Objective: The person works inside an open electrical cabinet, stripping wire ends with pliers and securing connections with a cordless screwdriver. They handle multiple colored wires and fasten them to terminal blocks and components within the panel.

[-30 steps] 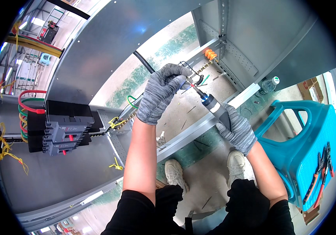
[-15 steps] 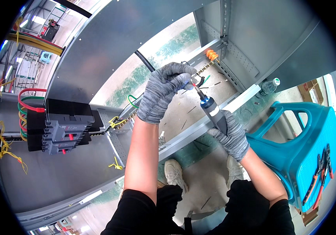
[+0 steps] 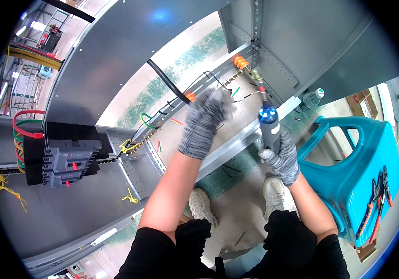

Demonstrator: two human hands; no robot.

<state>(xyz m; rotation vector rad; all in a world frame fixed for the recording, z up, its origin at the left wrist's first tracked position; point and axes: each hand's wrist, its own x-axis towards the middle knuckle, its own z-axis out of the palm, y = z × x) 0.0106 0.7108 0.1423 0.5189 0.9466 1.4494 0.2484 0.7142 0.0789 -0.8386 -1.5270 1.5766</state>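
My right hand (image 3: 284, 160), in a grey knitted glove, is wrapped round a dark cordless screwdriver (image 3: 269, 128). Its lit blue collar faces away from me, and the tip points toward the far end of the metal rail. Over the near side of that rail hovers my left hand (image 3: 203, 123), gloved the same way. Its fingers are smeared by motion, so their pose and any small thing in them cannot be made out. A black cable (image 3: 164, 83) and an orange ribbed insulator (image 3: 190, 96) show beside it. Past the screwdriver tip sits another orange insulator (image 3: 241, 63), close to a brass terminal strip (image 3: 233, 80).
A grey metal cabinet frame (image 3: 229, 160) surrounds my hands. At left is a black-and-grey circuit breaker (image 3: 73, 156) with coloured wires. On the right, a turquoise stool (image 3: 371, 149) carries pliers (image 3: 377, 200); a clear bottle (image 3: 312, 97) stands beyond. Wire scraps litter the floor.
My hands have moved apart: the left has left the screwdriver tip. The screwdriver has swung more upright and shifted right in my right hand. The whole view has shifted slightly.
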